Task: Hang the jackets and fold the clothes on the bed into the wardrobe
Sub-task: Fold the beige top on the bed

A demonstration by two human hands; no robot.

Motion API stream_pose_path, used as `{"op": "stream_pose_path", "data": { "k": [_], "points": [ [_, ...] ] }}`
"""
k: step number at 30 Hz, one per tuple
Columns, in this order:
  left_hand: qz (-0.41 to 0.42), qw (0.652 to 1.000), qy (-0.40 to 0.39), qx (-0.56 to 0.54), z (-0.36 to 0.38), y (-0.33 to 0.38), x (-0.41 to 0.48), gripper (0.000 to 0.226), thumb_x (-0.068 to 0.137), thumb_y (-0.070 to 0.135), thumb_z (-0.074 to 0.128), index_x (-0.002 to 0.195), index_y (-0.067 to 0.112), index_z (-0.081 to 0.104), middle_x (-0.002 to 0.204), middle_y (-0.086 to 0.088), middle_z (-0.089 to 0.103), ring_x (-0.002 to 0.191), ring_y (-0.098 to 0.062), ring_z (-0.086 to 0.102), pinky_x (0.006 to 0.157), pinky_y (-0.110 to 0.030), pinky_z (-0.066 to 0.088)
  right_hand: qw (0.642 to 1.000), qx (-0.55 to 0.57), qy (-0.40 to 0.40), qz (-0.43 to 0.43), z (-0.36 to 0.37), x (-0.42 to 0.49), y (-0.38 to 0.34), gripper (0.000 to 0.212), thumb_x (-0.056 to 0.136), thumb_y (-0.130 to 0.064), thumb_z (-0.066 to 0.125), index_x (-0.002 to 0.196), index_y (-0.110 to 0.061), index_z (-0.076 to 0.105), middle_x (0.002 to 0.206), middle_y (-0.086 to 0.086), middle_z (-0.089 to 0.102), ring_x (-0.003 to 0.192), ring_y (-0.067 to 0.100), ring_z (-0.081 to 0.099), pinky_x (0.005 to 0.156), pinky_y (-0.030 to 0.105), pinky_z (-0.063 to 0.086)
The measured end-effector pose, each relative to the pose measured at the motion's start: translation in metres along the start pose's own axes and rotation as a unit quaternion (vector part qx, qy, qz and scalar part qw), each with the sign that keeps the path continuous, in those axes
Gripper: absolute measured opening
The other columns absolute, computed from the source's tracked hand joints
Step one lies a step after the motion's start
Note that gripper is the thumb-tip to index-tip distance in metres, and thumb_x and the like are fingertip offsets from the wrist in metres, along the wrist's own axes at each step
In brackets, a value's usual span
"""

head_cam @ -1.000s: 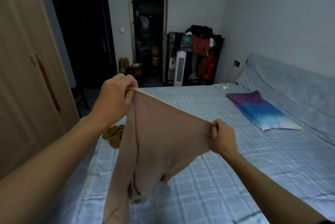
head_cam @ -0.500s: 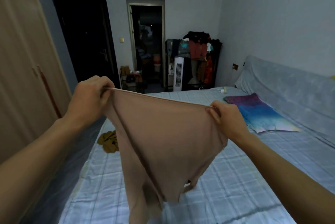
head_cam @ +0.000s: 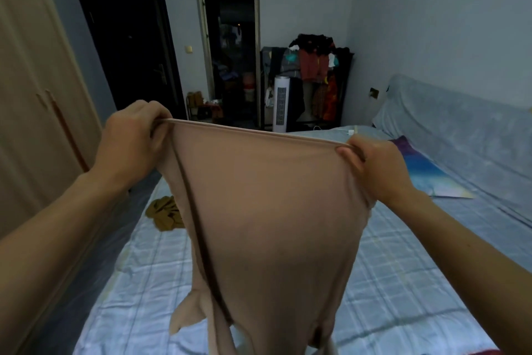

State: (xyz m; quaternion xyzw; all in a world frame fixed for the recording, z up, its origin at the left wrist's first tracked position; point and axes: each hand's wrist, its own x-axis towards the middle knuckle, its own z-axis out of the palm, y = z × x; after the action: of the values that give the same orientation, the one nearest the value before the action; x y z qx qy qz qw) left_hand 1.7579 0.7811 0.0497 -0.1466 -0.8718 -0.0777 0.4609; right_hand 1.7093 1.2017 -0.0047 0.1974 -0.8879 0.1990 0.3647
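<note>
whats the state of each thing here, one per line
left hand: shut on the garment's top edge
right hand: shut on the same edge
beige garment: held up, stretched between both hands, hanging over the bed
mustard garment: crumpled on the bed
bed: covered with a checked sheet
wardrobe: doors closed
dark door: closed

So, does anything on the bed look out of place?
Yes. A mustard-brown garment lies crumpled near the left edge of the bed, unfolded. The beige garment is held up by both hands.
</note>
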Motion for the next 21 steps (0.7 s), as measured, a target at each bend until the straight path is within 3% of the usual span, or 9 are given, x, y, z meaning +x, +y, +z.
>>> {"op": "stream_pose_path", "data": {
  "k": [8,16,21],
  "points": [
    [-0.045,0.997,-0.057,-0.019,0.106,-0.064,-0.006,0.004,0.09,0.006,0.064,0.094,0.009,0.063,0.087,-0.011,0.063,0.077,-0.03,0.06,0.069,-0.041,0.047,0.995,-0.007,-0.096,0.006,0.09,0.04,0.028,0.022,0.096,-0.029,0.06,0.081,-0.013,0.06,0.067,0.0,0.06,0.061,0.018,0.056,0.061,0.034,0.045],
    [-0.103,0.986,-0.119,-0.049,0.261,-0.181,0.005,0.008,0.089,0.006,0.065,0.091,0.013,0.061,0.085,-0.007,0.06,0.075,-0.026,0.057,0.067,-0.041,0.048,0.983,-0.047,-0.173,0.031,0.261,0.124,0.069,0.027,0.093,-0.032,0.062,0.071,-0.019,0.053,0.061,-0.003,0.054,0.059,0.023,0.055,0.056,0.033,0.038],
    [-0.107,0.981,-0.152,-0.062,0.343,-0.226,0.018,0.005,0.09,0.005,0.062,0.093,0.009,0.061,0.088,-0.012,0.062,0.08,-0.03,0.058,0.072,-0.044,0.049,0.976,-0.051,-0.208,0.038,0.341,0.16,0.093,0.027,0.09,-0.032,0.067,0.074,-0.013,0.058,0.062,0.002,0.057,0.059,0.024,0.053,0.055,0.033,0.038]
  ]
}}
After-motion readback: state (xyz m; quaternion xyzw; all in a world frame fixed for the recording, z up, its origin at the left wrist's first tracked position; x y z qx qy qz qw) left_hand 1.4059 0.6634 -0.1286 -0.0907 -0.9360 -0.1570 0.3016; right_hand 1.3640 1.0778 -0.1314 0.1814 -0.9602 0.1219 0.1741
